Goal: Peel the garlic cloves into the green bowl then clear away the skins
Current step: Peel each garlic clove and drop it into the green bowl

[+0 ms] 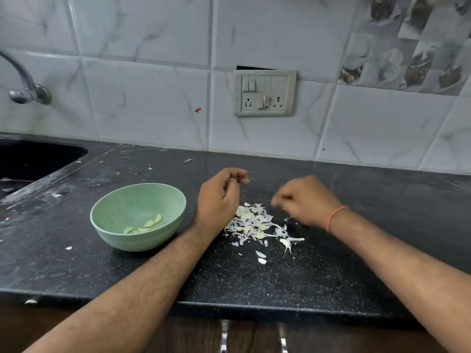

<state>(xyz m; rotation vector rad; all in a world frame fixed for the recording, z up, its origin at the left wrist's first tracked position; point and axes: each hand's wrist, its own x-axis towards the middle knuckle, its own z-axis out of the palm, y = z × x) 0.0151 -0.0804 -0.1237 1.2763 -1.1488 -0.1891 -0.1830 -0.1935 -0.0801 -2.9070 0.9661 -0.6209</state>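
The green bowl (109, 212) stands on the black counter left of my hands, with several peeled garlic cloves (149, 223) on its bottom. A pile of white garlic skins mixed with pale cloves (254, 225) lies between my hands. My left hand (219, 197) rests beside the pile's left edge, fingers curled and fingertips pinched together; anything between them is too small to make out. My right hand (305, 200), with a red thread at the wrist, is blurred over the pile's right edge with its fingers curled down.
A black sink (30, 161) is set into the counter at the far left, under a wall tap (25, 85). Stray skin bits (261, 257) lie scattered on the counter (331, 271). A switch panel (265, 93) is on the tiled wall. The counter's front edge runs below my forearms.
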